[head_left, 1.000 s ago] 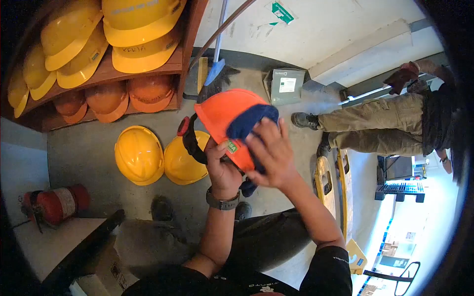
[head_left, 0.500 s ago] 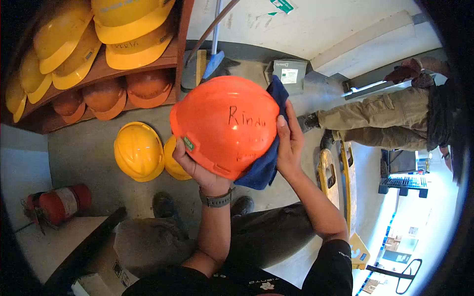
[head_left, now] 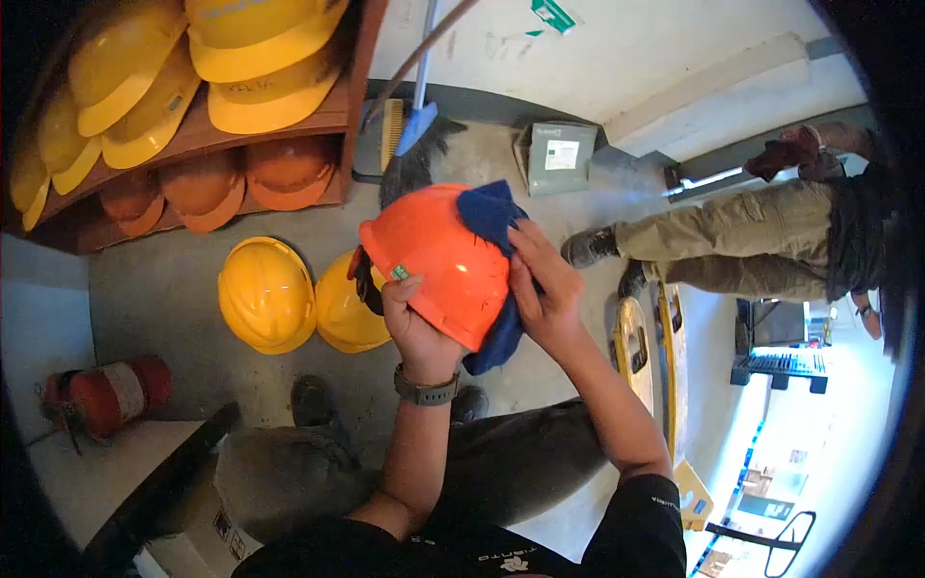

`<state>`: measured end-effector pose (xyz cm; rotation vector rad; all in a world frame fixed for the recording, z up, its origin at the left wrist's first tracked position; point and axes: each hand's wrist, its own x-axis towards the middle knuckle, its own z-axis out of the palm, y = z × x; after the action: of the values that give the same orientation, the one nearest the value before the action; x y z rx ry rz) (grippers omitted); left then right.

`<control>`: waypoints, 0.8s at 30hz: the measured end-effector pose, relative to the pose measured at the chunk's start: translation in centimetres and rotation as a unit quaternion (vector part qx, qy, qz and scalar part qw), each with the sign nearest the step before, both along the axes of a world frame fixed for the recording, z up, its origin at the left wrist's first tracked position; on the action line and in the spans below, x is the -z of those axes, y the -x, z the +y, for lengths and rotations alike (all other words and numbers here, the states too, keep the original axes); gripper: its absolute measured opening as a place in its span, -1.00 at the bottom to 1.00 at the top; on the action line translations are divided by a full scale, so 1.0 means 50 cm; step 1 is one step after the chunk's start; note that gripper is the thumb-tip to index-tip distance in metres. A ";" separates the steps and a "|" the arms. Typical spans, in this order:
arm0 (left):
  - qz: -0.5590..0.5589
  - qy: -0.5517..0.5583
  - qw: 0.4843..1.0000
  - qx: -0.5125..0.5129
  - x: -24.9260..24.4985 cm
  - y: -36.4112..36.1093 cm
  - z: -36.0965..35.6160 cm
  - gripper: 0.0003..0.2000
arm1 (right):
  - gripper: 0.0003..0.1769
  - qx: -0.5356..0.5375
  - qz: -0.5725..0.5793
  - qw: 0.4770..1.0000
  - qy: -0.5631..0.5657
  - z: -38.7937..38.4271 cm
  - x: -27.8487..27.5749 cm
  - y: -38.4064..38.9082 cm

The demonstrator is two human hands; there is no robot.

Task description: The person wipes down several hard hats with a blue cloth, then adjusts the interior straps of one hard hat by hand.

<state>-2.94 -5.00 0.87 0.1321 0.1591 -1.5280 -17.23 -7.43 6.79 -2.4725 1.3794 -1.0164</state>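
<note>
An orange hard hat [head_left: 438, 255] is held up in front of me, tilted, its handwriting now mostly covered. My left hand [head_left: 419, 328], with a watch on the wrist, grips the hat's lower rim, the thumb beside a small green label. Dark straps or lining show at the hat's left edge. My right hand [head_left: 547, 289] presses a dark blue cloth [head_left: 488, 214] against the hat's right side; the cloth hangs down below the hand. Two yellow hard hats [head_left: 267, 296] sit on the floor beyond my left hand.
A wooden shelf [head_left: 279, 125] at upper left holds several yellow and orange hard hats. A red fire extinguisher [head_left: 111, 393] lies at left. A broom [head_left: 416, 130] and a grey box [head_left: 559, 159] stand by the wall. Another person [head_left: 732, 226] stands at right near yellow-edged boards [head_left: 633, 352].
The orange hat has been lowered and turned, hiding most of its writing. My right hand has brought the cloth from behind the edge onto the hat's upper right surface.
</note>
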 end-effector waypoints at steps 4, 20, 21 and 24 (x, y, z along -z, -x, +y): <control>0.024 -0.027 0.998 -0.053 0.012 -0.014 -0.005 -0.42 | -0.69 0.024 -0.011 1.000 -0.009 0.015 -0.003 0.010; 0.028 0.108 0.990 -0.080 0.072 -0.058 -0.002 -0.53 | -0.61 -0.154 0.199 0.965 0.076 0.089 -0.009 -0.095; 0.004 0.023 0.996 -0.083 0.065 -0.064 0.002 -0.50 | -0.63 -0.163 0.207 0.961 0.088 0.089 -0.009 -0.095; 0.042 -0.012 0.996 -0.079 0.042 -0.084 0.000 -0.47 | -0.63 -0.172 0.204 0.959 0.099 0.098 -0.007 -0.078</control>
<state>1.24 -4.99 -1.25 0.0720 0.2493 -1.3758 -13.34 -2.55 7.13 -3.0575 0.9024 -0.6157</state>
